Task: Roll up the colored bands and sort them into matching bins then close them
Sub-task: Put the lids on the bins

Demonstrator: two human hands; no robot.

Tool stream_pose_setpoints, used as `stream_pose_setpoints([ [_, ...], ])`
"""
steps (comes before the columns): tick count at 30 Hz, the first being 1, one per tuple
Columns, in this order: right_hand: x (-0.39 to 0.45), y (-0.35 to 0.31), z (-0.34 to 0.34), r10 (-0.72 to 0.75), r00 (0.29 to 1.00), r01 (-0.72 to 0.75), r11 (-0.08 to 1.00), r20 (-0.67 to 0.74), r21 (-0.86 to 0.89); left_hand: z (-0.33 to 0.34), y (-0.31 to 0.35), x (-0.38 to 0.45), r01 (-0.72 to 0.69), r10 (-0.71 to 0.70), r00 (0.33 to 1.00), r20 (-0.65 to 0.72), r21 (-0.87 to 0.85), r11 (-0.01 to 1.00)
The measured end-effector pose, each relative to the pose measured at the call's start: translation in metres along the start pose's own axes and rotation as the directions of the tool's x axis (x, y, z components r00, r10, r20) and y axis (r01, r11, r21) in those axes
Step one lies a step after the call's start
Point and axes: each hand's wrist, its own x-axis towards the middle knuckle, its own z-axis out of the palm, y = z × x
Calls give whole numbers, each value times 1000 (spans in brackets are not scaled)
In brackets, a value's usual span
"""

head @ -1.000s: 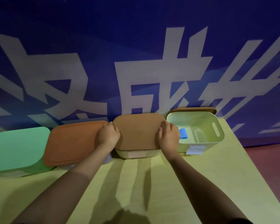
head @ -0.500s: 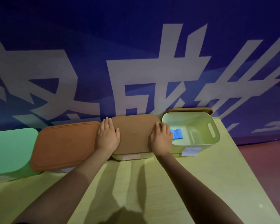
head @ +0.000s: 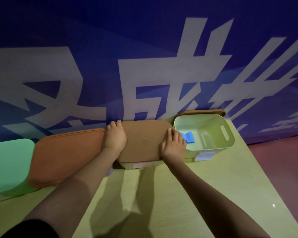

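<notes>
1. four bins lined up on the table [head: 213, 194]: three lidded, one open bin [head: 212, 145] at 2 o'clock with one blue band [head: 189, 137] inside.
2. green bin [head: 7, 165] cut off at 9 o'clock; the open bin's spare lid [head: 203, 112] is half hidden behind it.
3. left hand [head: 115, 137] and right hand [head: 173, 146] lie flat, fingers together, pressing the tan lid [head: 143, 140] beside the orange lid [head: 65, 155].

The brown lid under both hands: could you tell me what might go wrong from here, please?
1. The brown lid overhangs its bin's front, so it may not be seated; pressing by the left hand and right hand could tip it.
2. The right-hand bin with the blue band is open, its lid behind it, easily forgotten.
</notes>
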Motion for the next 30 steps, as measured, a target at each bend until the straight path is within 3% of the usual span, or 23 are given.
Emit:
stream_pose_setpoints([
  [7, -6, -6, -12, 58, 987, -42, 993, 153, -106, 1, 0, 10, 7, -6, 1000, 22, -42, 999],
  [12, -41, -38, -4, -105, 978, 121, 989, 183, -81, 2, -4, 14, -33, 35, 999, 23, -74, 997],
  [18, -46, -41, -5, -87, 970, 122, 982, 229, -144, 4, -12, 14, -98, 96, 995, -31, -71, 993],
  [25, -48, -47, -14, -68, 949, 115, 983, 308, -140, -2, -16, 8, -168, 169, 985, 39, -14, 986],
  [30, -44, -46, -12, -65, 955, 102, 988, 290, -112, 0, -15, -54, -136, 117, 987, -111, -183, 974],
])
